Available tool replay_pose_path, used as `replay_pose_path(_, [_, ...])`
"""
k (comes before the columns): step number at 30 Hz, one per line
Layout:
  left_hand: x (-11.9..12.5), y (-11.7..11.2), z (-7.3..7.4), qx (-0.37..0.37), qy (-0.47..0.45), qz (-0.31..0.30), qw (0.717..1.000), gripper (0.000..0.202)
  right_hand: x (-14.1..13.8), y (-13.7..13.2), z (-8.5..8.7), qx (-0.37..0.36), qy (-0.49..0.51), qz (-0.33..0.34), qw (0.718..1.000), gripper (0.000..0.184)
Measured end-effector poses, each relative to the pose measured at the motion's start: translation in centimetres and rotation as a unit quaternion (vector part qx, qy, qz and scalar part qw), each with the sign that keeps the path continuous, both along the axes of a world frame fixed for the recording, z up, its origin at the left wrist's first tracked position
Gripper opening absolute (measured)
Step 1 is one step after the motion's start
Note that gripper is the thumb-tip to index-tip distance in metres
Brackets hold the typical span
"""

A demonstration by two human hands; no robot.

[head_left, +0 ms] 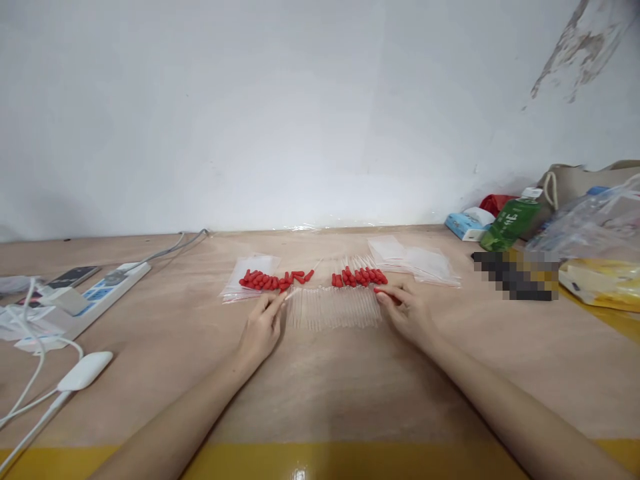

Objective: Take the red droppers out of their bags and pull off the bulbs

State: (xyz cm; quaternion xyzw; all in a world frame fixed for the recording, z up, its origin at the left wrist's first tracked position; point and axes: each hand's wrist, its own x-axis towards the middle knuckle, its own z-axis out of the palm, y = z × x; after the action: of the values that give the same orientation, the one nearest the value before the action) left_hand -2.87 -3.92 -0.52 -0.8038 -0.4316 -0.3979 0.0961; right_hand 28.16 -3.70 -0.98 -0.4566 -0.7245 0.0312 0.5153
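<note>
My left hand is closed in a pinch on a red-capped dropper, whose thin pale stem points to the right. My right hand pinches a small red rubber bulb at the right end of a row of clear thin tubes laid side by side. Behind my left hand lies a pile of loose red bulbs. Beyond the tubes, several red-capped droppers lie in a row with their stems pointing to the wall. Fingers partly hide both held pieces.
Clear plastic bags lie under the bulb pile, and more clear bags are at the back right. A white power strip with cables is on the left. A green bottle, tissue pack and yellow package are on the right.
</note>
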Motion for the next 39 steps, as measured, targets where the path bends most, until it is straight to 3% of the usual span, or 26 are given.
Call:
replay_pose_path(3, [0.1, 1.4, -0.2, -0.006, -0.004, 0.026, 1.000, 0.038, 0.9, 1.5, -0.4, -0.081, 0.051, -0.053, 0.994, 0.024])
replay_pose_path(6, [0.4, 2.2, -0.4, -0.009, -0.004, 0.044, 0.999, 0.033, 1.5, 2.0, -0.9, -0.169, 0.084, -0.062, 0.980, 0.024])
replay_pose_path(9, [0.5, 2.3, -0.5, -0.018, -0.008, 0.051, 0.999, 0.026, 2.1, 2.3, -1.6, -0.191, 0.115, -0.080, 0.972, 0.024])
replay_pose_path(16, [1.0, 1.7, -0.3, -0.072, 0.002, 0.050, 0.996, 0.025, 2.5, 3.1, -2.0, -0.228, 0.054, -0.108, 0.966, 0.025])
replay_pose_path(22, [1.3, 1.3, -0.1, -0.093, 0.006, 0.013, 0.996, 0.031, 2.2, 3.1, -1.9, -0.242, 0.040, -0.103, 0.964, 0.030])
replay_pose_path(31, [0.6, 0.6, 0.3, -0.140, -0.063, 0.016, 0.988, 0.028, 2.5, 2.5, -0.9, -0.211, 0.026, -0.173, 0.962, 0.035])
replay_pose_path(35, [0.0, 0.4, 0.4, -0.161, -0.075, 0.035, 0.983, 0.019, 0.6, 1.9, 1.1, -0.137, -0.028, -0.192, 0.971, 0.028])
replay_pose_path(39, [-0.2, 0.0, 0.7, -0.203, -0.056, 0.030, 0.977, 0.019, -3.3, 1.8, 3.1, -0.099, -0.148, -0.122, 0.976, 0.021])
